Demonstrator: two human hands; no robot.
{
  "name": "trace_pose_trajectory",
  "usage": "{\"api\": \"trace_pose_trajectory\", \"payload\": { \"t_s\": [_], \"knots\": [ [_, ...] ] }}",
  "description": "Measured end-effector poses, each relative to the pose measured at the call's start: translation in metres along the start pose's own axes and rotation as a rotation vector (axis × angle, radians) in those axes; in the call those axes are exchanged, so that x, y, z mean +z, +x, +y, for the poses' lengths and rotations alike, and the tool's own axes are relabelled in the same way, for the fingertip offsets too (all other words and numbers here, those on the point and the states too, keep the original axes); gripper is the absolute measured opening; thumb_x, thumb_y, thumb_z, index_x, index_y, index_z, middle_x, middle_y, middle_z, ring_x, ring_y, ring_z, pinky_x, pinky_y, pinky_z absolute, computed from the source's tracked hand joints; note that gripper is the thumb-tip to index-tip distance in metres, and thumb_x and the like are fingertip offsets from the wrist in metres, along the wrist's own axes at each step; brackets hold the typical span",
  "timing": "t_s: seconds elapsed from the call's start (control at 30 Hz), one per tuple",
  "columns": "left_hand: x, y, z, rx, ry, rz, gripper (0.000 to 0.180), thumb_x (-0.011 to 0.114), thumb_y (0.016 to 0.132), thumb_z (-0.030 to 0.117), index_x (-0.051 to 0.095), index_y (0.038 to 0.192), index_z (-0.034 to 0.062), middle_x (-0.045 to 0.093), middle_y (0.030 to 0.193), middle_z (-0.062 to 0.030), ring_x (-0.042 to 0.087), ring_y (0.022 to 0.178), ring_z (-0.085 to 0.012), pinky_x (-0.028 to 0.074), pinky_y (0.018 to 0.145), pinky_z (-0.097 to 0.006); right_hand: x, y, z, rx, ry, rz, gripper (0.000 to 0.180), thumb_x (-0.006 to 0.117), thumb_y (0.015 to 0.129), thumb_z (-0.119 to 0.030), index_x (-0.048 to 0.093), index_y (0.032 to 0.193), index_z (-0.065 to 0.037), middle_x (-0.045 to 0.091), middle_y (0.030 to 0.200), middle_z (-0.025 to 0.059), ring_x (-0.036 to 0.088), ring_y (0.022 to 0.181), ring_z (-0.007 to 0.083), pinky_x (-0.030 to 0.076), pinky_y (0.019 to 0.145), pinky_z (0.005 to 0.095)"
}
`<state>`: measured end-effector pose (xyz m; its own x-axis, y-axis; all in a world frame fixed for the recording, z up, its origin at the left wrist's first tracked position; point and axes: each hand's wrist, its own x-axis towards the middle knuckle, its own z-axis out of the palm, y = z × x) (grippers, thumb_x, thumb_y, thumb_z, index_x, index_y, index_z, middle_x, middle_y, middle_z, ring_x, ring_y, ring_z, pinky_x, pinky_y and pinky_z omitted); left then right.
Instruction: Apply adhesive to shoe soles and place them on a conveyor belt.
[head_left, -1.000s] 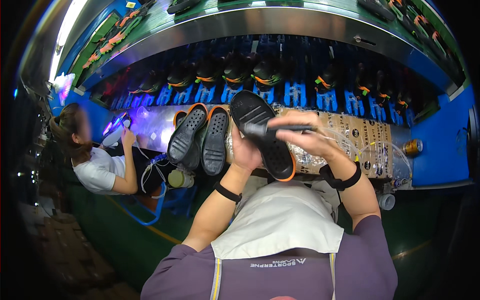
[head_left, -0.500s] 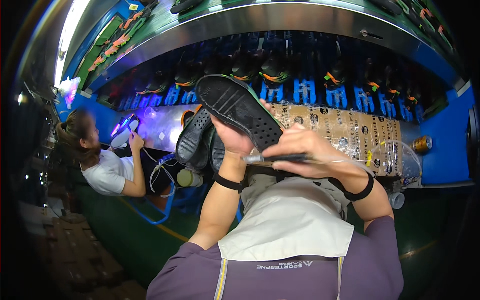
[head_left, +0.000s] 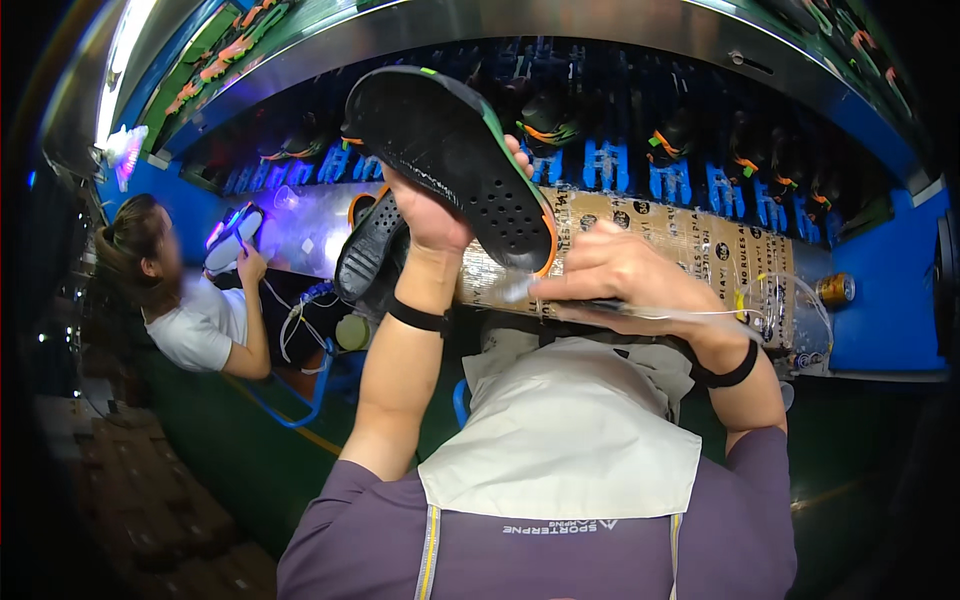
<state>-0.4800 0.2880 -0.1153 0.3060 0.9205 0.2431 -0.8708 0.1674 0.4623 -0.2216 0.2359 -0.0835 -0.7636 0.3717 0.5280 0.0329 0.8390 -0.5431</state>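
Observation:
My left hand [head_left: 437,215] holds up a black shoe [head_left: 410,130] from beneath, with fingertips showing past its far edge. Its underside faces me, dotted with small holes near the heel, and green and orange trim runs along the rim. Just below the heel, my right hand [head_left: 630,270] grips a slim black-handled brush [head_left: 590,303]. The brush's pale tip is blurred by motion and lies apart from the shoe. A thin clear tube [head_left: 700,314] trails from the handle to the right. Behind my left wrist rests a black sole [head_left: 368,255] with ridges and holes, partly hidden.
Cardboard covered in clear film [head_left: 690,250] lies over the bench. Several shoes hang beyond on blue holders [head_left: 605,160], under a metal-edged shelf [head_left: 560,25]. A can [head_left: 836,290] stands at the right. At the left, a co-worker [head_left: 200,320] holds another shoe [head_left: 235,240].
The shoe has moved up and left in my left hand and tilted, showing its orange heel edge. My right hand and brush have drawn slightly away from it.

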Motion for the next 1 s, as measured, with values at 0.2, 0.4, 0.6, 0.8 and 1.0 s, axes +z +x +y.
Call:
{"api": "trace_pose_trajectory", "payload": {
  "t_s": [0.2,0.4,0.6,0.8,1.0],
  "knots": [
    [0.013,0.022,0.007,-0.078,0.302,-0.116,0.109,0.035,0.091,0.089,0.046,0.152,-0.0011,0.064,0.137,-0.0246,0.068,0.119,-0.0415,0.058,0.101,-0.055,0.004,0.004,0.011,0.114,-0.086,0.079,0.037,0.083,0.084,-0.013,0.077,0.120,-0.010,0.068,0.081,0.0054,0.060,0.077,0.0237,0.044,0.077,0.0394],
    [0.028,0.047,0.007,-0.141,0.549,-0.030,0.091,0.026,0.104,0.075,0.043,0.156,0.0023,0.061,0.144,-0.0213,0.067,0.122,-0.0360,0.056,0.104,-0.053,-0.021,0.016,0.001,0.267,-0.059,-0.009,0.028,0.077,0.090,-0.015,0.076,0.117,-0.010,0.072,0.089,0.0066,0.068,0.092,0.0272,0.049,0.084,0.0403],
    [0.036,0.066,0.002,-0.414,0.706,0.065,0.068,0.042,0.109,0.059,0.060,0.144,0.0034,0.070,0.131,-0.0122,0.068,0.117,-0.0178,0.056,0.101,-0.034,-0.018,0.021,0.010,0.097,-0.103,-0.091,0.033,0.080,0.083,-0.008,0.077,0.116,-0.009,0.068,0.085,0.0068,0.064,0.081,0.0275,0.049,0.081,0.0399],
    [0.053,0.077,0.000,-0.544,1.200,0.066,0.079,0.047,0.102,0.072,0.079,0.108,-0.0004,0.075,0.094,-0.0102,0.070,0.085,-0.0155,0.056,0.081,-0.031,-0.007,0.023,0.019,0.052,-0.289,-0.203,0.033,0.081,0.084,-0.009,0.076,0.117,-0.011,0.067,0.086,0.0066,0.063,0.085,0.0273,0.048,0.083,0.0393],
    [0.052,0.078,-0.001,-0.641,1.324,0.027,0.083,0.044,0.102,0.075,0.079,0.112,0.0002,0.076,0.097,-0.0109,0.070,0.087,-0.0161,0.056,0.083,-0.032,-0.007,0.026,0.013,0.129,-0.320,-0.168,0.033,0.075,0.085,-0.009,0.076,0.118,-0.012,0.068,0.089,0.0056,0.065,0.093,0.0260,0.048,0.087,0.0395]
  ]
}}
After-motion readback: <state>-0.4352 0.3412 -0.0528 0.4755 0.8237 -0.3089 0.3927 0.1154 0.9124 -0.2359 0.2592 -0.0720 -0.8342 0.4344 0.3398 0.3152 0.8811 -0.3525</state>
